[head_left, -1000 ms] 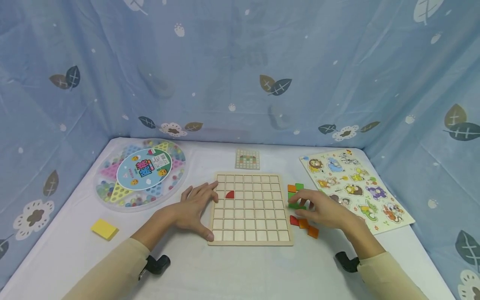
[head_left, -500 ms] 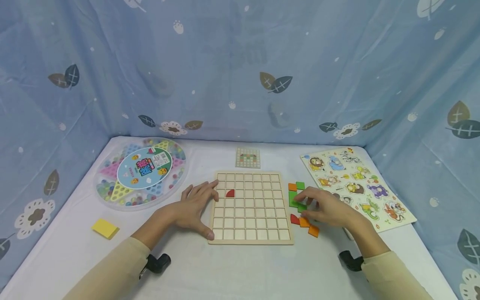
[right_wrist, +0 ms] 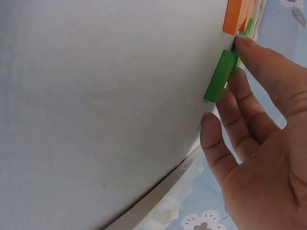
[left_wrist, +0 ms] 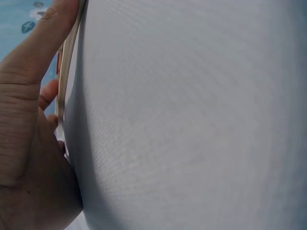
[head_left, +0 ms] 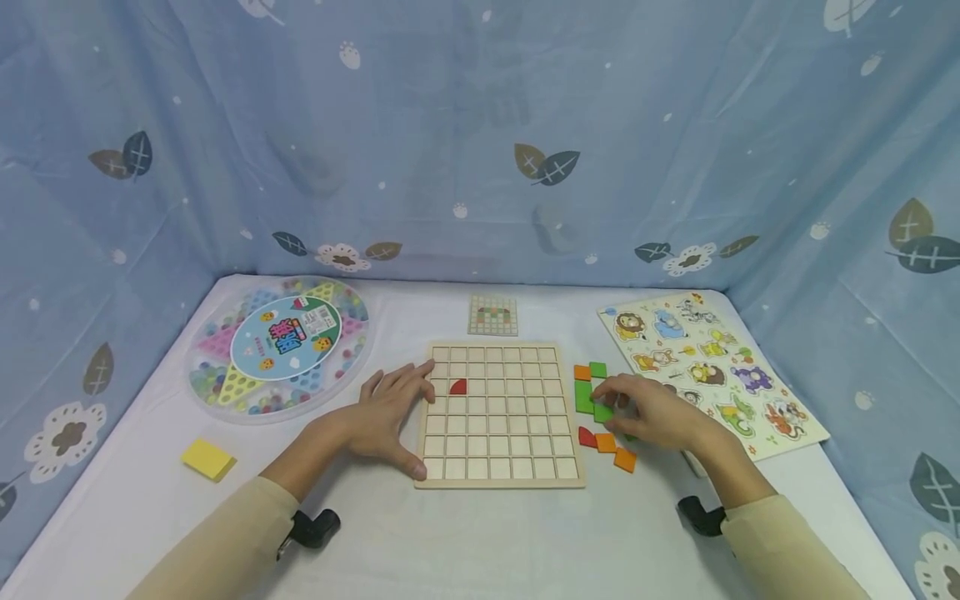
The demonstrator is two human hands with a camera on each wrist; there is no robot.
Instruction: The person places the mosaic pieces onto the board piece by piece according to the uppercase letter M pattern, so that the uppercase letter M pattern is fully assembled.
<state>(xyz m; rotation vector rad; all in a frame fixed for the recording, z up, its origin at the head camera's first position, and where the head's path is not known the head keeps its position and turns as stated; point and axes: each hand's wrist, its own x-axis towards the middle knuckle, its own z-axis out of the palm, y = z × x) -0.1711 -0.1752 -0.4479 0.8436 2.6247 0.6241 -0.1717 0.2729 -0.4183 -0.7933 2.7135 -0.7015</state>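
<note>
A big blue cloth wall [head_left: 420, 133] hangs past the left hand [head_left: 386, 417] and the right hand [head_left: 651, 412]. It is a bit wrinkly. More blue cloth goes down each side, outside both hands. It has brown and dark leaves [head_left: 557, 168], white flowers [head_left: 342, 257] with brown middles, and little white prints [head_left: 461, 210]. Under the hands is a white desk [head_left: 450, 546]. The light is soft, with a gray shadow [left_wrist: 84, 139] by the left hand.

Two red tiles [head_left: 458, 387], three orange tiles [head_left: 625, 459], at least four green tiles [head_left: 583, 397].
</note>
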